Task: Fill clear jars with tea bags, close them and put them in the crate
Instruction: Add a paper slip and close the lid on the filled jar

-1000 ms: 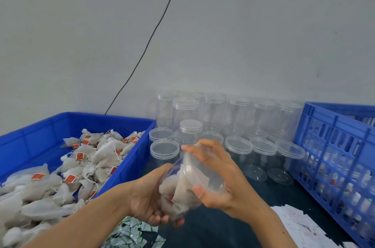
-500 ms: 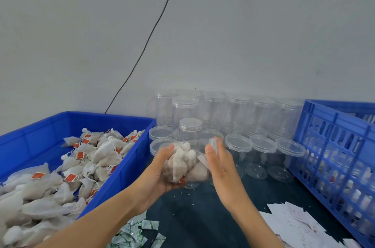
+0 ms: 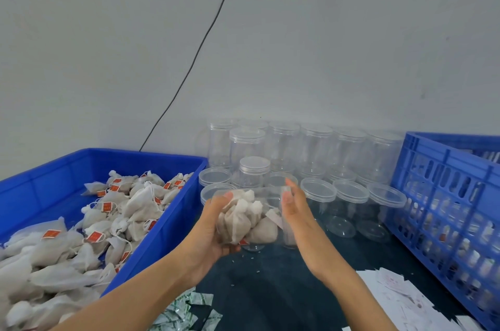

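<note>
1. The left hand is curled round the side of a clear plastic jar packed with pale mesh tea bags, gripping it above the dark counter. The jar seems to lie tipped on its side, its long axis running roughly left to right, though which end is the mouth is hard to tell through the clear plastic.
2. The right hand stands just to the right of the jar with fingers straight and palm turned toward it. It appears to touch or press the jar's right end; no curl round anything is visible, so I read it as flat and holding nothing.
3. The relation that matters: the blue slotted plastic crate stands at the right edge of the counter, well apart from the jar and on the right hand's side. The jar lies between the two hands, so the right hand is the nearer one to carry it across.
4. If the jar is already capped, which the glare leaves uncertain, the next move is probably a pass rightward into the crate.
5. The solid blue plastic bin of loose tea bags with orange tags sits to the left, just beside the left forearm.
6. Rows of empty clear lidded jars stand behind the hands against the wall.
</note>
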